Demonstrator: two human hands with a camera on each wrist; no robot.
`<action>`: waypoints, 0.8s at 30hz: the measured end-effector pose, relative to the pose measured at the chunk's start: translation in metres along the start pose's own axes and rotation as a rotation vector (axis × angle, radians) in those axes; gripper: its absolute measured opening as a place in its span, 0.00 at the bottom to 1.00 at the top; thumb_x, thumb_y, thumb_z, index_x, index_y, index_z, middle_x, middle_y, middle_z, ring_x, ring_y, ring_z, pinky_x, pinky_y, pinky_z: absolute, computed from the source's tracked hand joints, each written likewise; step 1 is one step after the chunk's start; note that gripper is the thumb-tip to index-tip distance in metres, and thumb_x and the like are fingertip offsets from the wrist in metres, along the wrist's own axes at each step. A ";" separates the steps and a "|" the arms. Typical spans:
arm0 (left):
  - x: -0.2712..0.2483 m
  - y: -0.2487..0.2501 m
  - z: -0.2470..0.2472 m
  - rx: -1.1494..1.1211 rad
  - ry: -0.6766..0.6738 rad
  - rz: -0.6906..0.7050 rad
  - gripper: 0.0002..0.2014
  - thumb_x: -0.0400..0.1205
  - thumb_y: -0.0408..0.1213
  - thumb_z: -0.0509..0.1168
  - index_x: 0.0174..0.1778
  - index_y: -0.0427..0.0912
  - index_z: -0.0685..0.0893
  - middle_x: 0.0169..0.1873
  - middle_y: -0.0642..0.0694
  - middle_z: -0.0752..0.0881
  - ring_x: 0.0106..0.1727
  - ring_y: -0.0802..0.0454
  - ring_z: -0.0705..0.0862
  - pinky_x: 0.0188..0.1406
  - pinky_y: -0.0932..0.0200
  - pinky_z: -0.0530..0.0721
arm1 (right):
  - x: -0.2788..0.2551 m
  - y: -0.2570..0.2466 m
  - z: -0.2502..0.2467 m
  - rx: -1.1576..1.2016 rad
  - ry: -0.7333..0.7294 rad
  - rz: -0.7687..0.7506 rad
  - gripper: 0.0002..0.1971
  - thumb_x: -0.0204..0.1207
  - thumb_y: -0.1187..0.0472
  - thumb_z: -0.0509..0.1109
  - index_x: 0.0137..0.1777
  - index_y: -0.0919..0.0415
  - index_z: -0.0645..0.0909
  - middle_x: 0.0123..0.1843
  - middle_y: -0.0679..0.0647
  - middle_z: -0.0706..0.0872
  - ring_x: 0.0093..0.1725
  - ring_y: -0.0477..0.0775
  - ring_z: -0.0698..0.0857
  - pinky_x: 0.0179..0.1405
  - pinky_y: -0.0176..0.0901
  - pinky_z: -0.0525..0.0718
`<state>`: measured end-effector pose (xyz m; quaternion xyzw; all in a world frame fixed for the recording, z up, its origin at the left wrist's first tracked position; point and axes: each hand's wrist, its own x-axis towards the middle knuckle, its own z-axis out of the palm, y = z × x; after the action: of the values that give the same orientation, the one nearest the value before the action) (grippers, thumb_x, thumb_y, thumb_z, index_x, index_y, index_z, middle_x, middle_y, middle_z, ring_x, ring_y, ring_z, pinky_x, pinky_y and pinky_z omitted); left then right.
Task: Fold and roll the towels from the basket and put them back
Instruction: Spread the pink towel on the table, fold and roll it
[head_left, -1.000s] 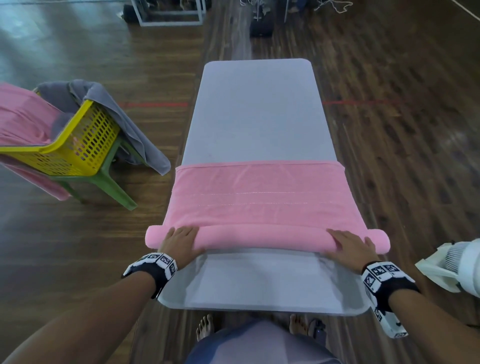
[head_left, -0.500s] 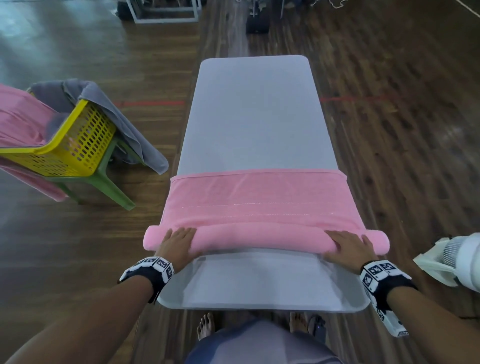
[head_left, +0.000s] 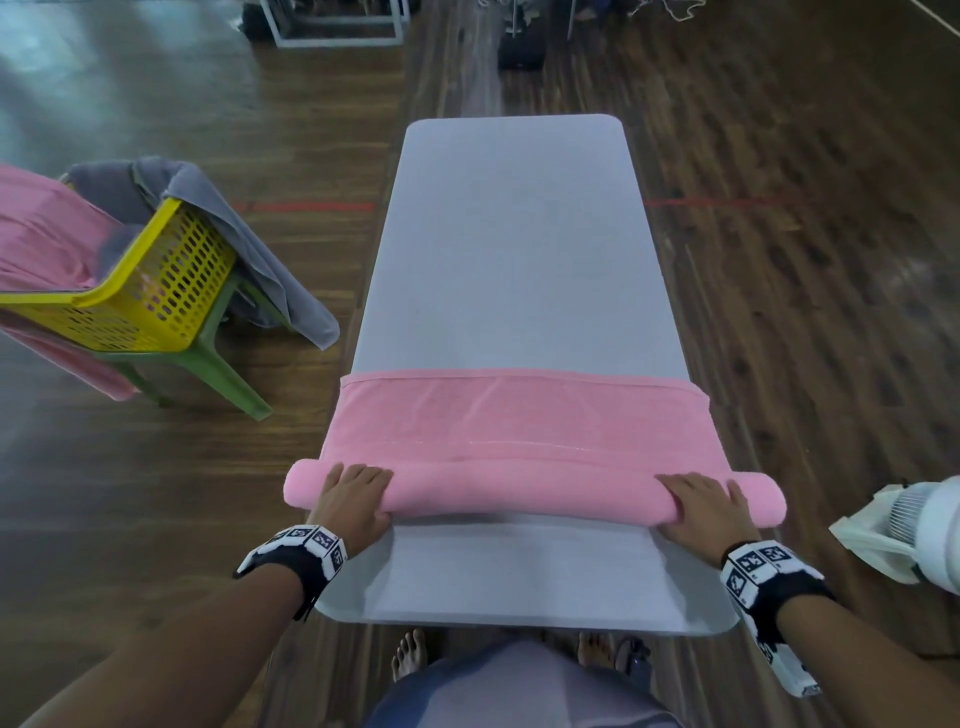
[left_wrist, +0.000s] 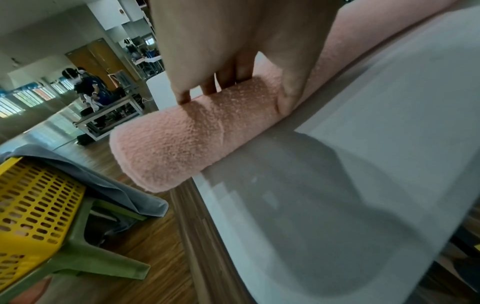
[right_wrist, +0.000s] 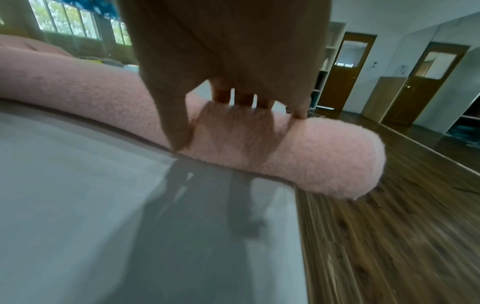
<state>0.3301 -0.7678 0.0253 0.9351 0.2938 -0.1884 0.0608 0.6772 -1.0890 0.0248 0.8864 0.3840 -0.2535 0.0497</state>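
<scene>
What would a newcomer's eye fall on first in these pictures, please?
The pink towel, half rolled across the near end of the grey table, with the left hand and right hand pressing on the roll's ends. Next, the yellow basket at left, draped with a grey towel.

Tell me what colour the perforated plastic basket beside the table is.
The perforated plastic basket is yellow, resting on a green plastic stool; the head view shows it best.
</scene>
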 end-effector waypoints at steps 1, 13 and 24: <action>0.000 -0.001 -0.002 0.023 0.002 0.004 0.28 0.74 0.56 0.55 0.69 0.50 0.76 0.66 0.52 0.80 0.67 0.49 0.74 0.73 0.49 0.62 | -0.002 0.000 0.002 -0.011 -0.011 0.005 0.32 0.72 0.44 0.67 0.77 0.42 0.66 0.75 0.44 0.74 0.76 0.51 0.69 0.80 0.63 0.55; 0.011 0.000 -0.006 0.000 0.014 0.024 0.33 0.73 0.59 0.58 0.74 0.49 0.73 0.70 0.51 0.78 0.71 0.46 0.72 0.76 0.44 0.60 | 0.002 -0.012 -0.003 -0.035 0.074 -0.002 0.34 0.72 0.43 0.68 0.78 0.44 0.64 0.78 0.46 0.71 0.77 0.51 0.67 0.79 0.65 0.55; 0.011 -0.005 -0.003 -0.092 0.051 0.011 0.30 0.79 0.58 0.58 0.73 0.44 0.73 0.69 0.47 0.78 0.70 0.44 0.74 0.74 0.46 0.65 | 0.020 -0.006 -0.017 0.036 0.013 -0.038 0.36 0.78 0.38 0.62 0.83 0.46 0.58 0.82 0.46 0.66 0.81 0.50 0.63 0.81 0.65 0.45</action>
<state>0.3367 -0.7574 0.0241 0.9375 0.2985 -0.1502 0.0974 0.6911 -1.0666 0.0306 0.8814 0.3965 -0.2553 0.0263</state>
